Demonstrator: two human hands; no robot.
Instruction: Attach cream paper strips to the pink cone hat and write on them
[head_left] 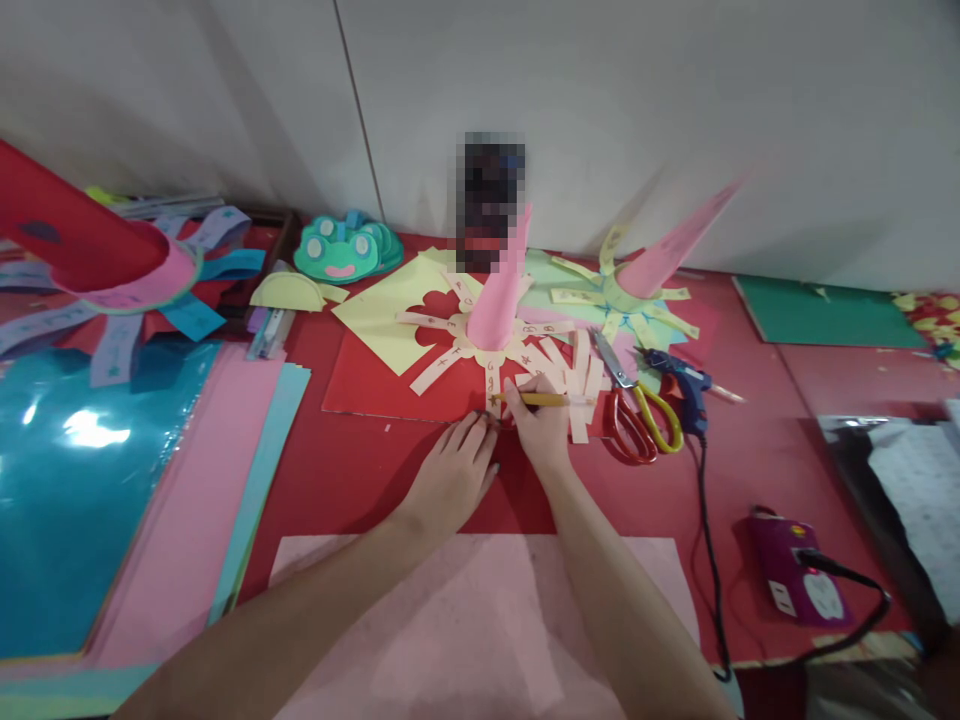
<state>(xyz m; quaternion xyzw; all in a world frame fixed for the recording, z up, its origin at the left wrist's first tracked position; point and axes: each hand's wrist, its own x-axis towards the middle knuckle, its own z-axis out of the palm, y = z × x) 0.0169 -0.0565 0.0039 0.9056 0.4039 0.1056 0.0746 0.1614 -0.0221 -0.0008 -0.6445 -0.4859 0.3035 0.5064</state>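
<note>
A pink paper cone [495, 300] stands on a cream scalloped base with paper strips radiating from it like petals. Letters and small stars are drawn on those strips. My right hand [544, 430] grips a yellow pen [544, 399], its tip at a star on the strip [491, 378] that points toward me. Fingers stretched out and lying flat, my left hand [455, 468] rests at the near end of that same strip. Loose cream strips [589, 375] lie beside my right hand. Red-and-yellow-handled scissors [634, 405] are just to their right.
A blue glue gun [679, 385] has a cord running to a purple power socket [799, 570]. Another pink cone [679, 245] stands back right; a red cone [67, 225] leans at left. Green frog cutouts [341, 250] sit near the wall. Pink paper [480, 620] lies beneath my forearms.
</note>
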